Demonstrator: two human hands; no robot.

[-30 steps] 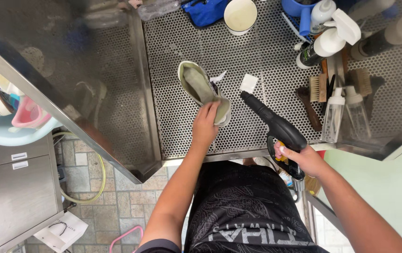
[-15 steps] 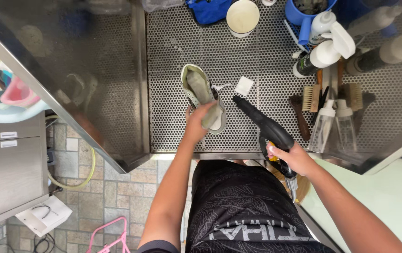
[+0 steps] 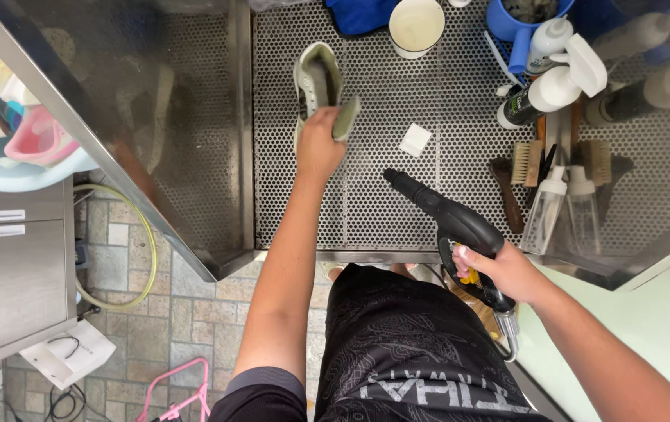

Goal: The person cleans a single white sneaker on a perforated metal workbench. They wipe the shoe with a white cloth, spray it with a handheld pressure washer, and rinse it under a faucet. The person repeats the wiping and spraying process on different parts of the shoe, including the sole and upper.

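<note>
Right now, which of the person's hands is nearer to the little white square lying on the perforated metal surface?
Left. The left hand, holding a shoe, sits just beside the white square. The right hand holds a black spray gun lower down, by the table's front edge.

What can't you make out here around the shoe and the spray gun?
- Heel of the shoe, head view: covered by the left hand.
- Spray gun trigger and grip: wrapped by the right hand, so pressed or not cannot be told.
- Nozzle tip: too dark and small to show any spray.
- Blue cloth and blue cup: cut off by the top edge.
- Bottles at right: blurred by the glass panel's reflection.
</note>
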